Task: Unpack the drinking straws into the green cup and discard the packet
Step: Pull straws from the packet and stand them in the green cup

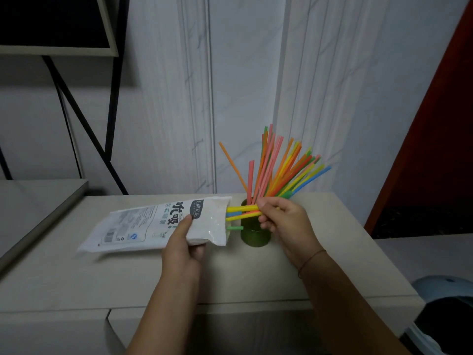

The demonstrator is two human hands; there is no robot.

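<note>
A green cup [256, 235] stands on the beige cabinet top [128, 272], with several coloured straws [279, 167] fanned out of it toward the upper right. My left hand [183, 242] grips the white printed straw packet [153, 224] near its open right end, thumb on top. The packet lies nearly level, its mouth beside the cup. My right hand [281, 221] pinches a few straws [242, 212] that stick out of the packet's mouth, yellow, blue and pink. A short green straw end [235, 228] also pokes out below them.
A white marbled wall stands right behind the cup. A black metal shelf frame [112, 98] rises at the left. At the lower right, beside the cabinet, sits a light blue bin [440, 290] with a dark opening. A red-brown panel [435, 149] lines the right edge.
</note>
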